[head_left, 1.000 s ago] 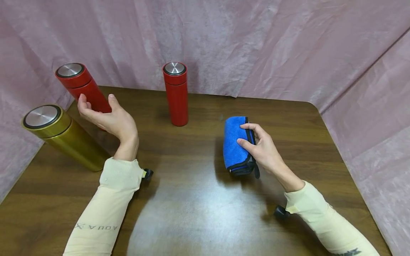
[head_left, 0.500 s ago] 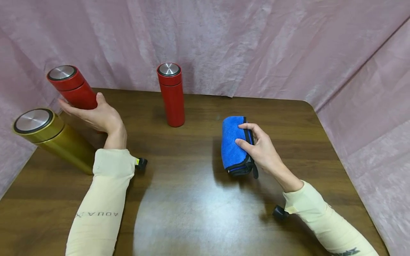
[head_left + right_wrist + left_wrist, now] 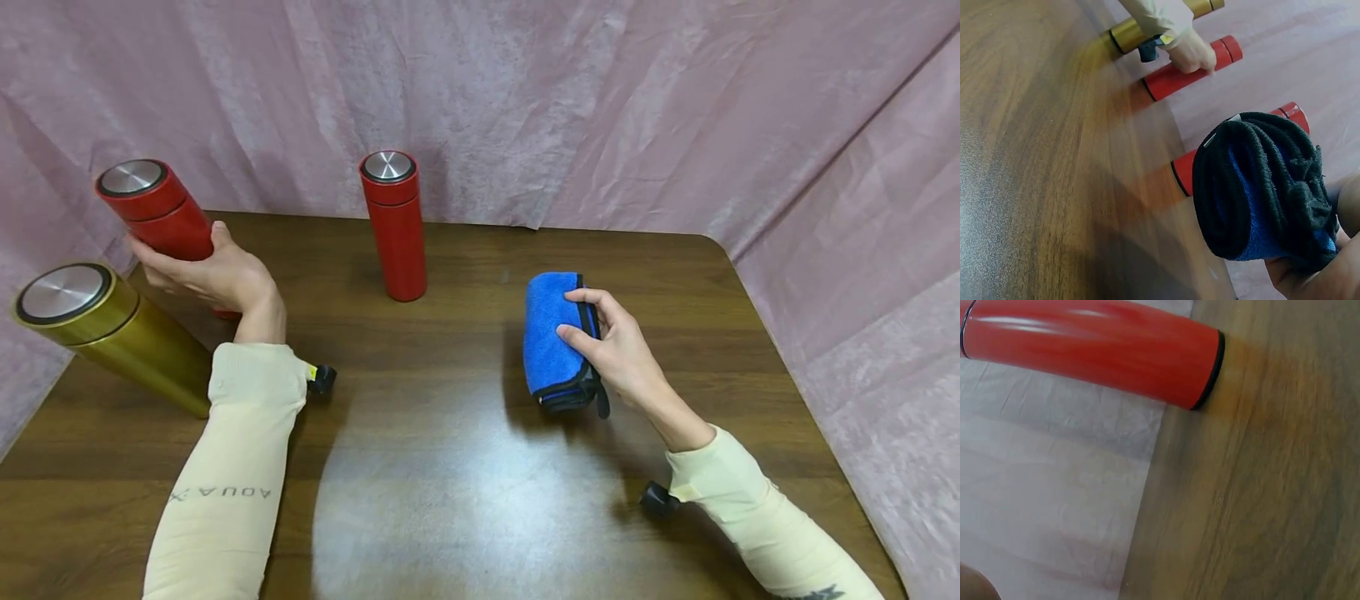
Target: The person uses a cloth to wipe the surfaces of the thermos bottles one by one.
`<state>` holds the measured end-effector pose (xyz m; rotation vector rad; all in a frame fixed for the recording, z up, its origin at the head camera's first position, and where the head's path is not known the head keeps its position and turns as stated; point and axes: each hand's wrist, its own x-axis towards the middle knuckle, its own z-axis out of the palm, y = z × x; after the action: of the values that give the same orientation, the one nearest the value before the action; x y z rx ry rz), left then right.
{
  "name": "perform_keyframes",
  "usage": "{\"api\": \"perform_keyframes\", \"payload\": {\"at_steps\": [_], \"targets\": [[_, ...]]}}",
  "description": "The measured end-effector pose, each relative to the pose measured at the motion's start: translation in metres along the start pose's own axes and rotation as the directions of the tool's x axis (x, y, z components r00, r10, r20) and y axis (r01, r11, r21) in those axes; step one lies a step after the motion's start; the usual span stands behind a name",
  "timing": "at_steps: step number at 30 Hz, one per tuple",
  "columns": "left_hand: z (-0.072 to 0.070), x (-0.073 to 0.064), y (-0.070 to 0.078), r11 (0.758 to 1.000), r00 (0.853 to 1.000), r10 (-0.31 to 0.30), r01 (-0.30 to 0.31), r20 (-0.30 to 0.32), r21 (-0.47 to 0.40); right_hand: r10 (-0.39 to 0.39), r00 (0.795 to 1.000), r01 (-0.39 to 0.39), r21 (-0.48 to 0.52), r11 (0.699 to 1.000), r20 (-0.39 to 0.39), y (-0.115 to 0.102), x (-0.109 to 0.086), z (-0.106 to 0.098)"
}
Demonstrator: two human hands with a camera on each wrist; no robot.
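My left hand (image 3: 217, 277) grips the middle of a red thermos bottle (image 3: 161, 217) with a steel-topped lid, standing at the left of the table. The fingers go round its far side and are partly hidden. A thicker gold thermos bottle (image 3: 142, 346) stands just left of that hand. On the right, my right hand (image 3: 622, 354) holds a rolled blue towel (image 3: 549, 337) with black edging, thumb and fingers pinching its right side. The right wrist view shows the roll's layered end (image 3: 1254, 187). A second red thermos bottle (image 3: 395, 237) stands upright between the hands, untouched.
The brown wooden table (image 3: 450, 467) has a rounded far right corner. Pink curtains (image 3: 480, 108) hang behind the table and along its sides. Black wrist cameras (image 3: 322, 380) stick out from the cuffs of both pale sleeves.
My left hand has moved left and closed round the left red thermos bottle, which it faced with spread fingers before. The right hand keeps its hold on the towel. The view has shifted slightly.
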<state>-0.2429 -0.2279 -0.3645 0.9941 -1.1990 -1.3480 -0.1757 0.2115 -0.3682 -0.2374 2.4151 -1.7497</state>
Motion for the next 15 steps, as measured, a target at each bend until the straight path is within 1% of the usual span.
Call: {"api": "perform_keyframes", "payload": {"at_steps": [3,7,10,11,12,14,15], "targets": [[-0.002,-0.005,0.002,0.998,1.000,-0.017,0.018,0.023,-0.055,0.003,1.000,-0.003,0.003,1.000,-0.005,0.000,0.000,-0.001],[-0.004,-0.020,0.008,0.988,0.996,-0.037,0.048,0.077,-0.146,0.008,1.000,-0.008,0.013,1.000,-0.009,-0.001,0.000,-0.003],[-0.006,-0.033,0.014,0.989,0.991,-0.037,0.055,0.131,-0.134,0.009,1.000,-0.009,0.014,1.000,-0.014,-0.002,-0.001,-0.005],[-0.008,-0.037,0.016,0.988,0.987,-0.040,0.063,0.153,-0.143,0.008,1.000,-0.008,0.013,1.000,-0.016,-0.003,-0.001,-0.006],[-0.009,-0.041,0.019,0.989,0.983,-0.044,0.068,0.177,-0.134,0.005,1.000,-0.005,0.010,1.000,-0.020,-0.003,-0.001,-0.007],[-0.012,-0.048,0.022,0.994,0.974,-0.031,0.054,0.225,-0.099,0.000,1.000,0.000,0.005,1.000,-0.027,-0.004,-0.001,-0.007],[-0.014,-0.051,0.024,0.992,0.967,-0.026,0.056,0.254,-0.109,-0.002,1.000,0.002,0.004,1.000,-0.029,-0.005,-0.001,-0.007]]}}
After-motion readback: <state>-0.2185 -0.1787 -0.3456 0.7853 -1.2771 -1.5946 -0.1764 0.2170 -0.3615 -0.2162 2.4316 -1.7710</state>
